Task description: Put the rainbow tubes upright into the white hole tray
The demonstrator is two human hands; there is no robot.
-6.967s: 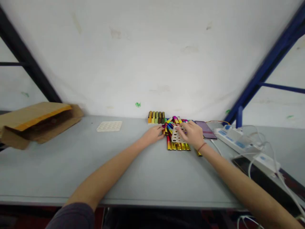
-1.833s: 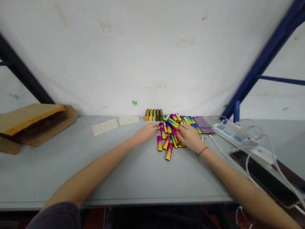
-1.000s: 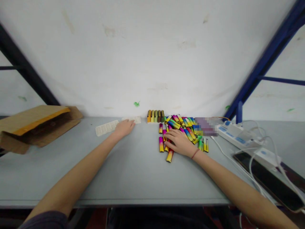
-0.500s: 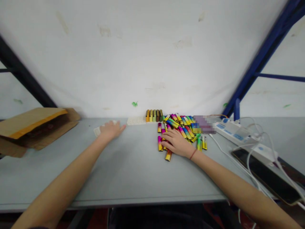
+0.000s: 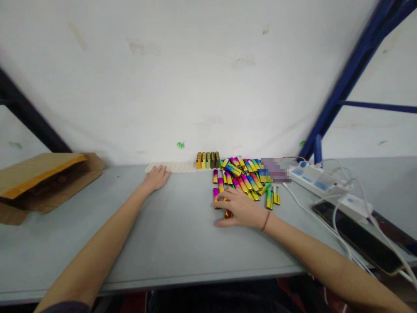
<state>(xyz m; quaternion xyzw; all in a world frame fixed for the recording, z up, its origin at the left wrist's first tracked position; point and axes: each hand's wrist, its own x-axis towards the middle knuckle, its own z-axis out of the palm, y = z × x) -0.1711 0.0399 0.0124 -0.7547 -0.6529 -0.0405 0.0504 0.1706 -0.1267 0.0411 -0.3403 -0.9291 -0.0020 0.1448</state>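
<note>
My left hand (image 5: 157,178) lies flat with its fingers stretched over the left end of a white tray strip (image 5: 182,167) by the wall. Shiny lighters (image 5: 250,180), blending pink, blue, green and gold, lie in a loose pile right of the middle. At the pile's near left edge, my right hand (image 5: 243,208) is open and arched, thumb apart from the fingers. An orange-gold lighter (image 5: 228,214) shows partly beneath it, and a pink-gold lighter (image 5: 215,193) is by its fingertips. Whether the fingers touch either one, I cannot tell.
Upright orange, yellow, green and brown lighters (image 5: 207,161) stand in a block at the wall. An open brown paper bag (image 5: 48,174) sits at the left. A power strip (image 5: 325,184), white cables and a dark phone (image 5: 356,234) occupy the right side.
My left hand has moved right, and the white piece under it now meets the strip by the wall. My right hand has drawn nearer, its thumb spreading from the fingers.
</note>
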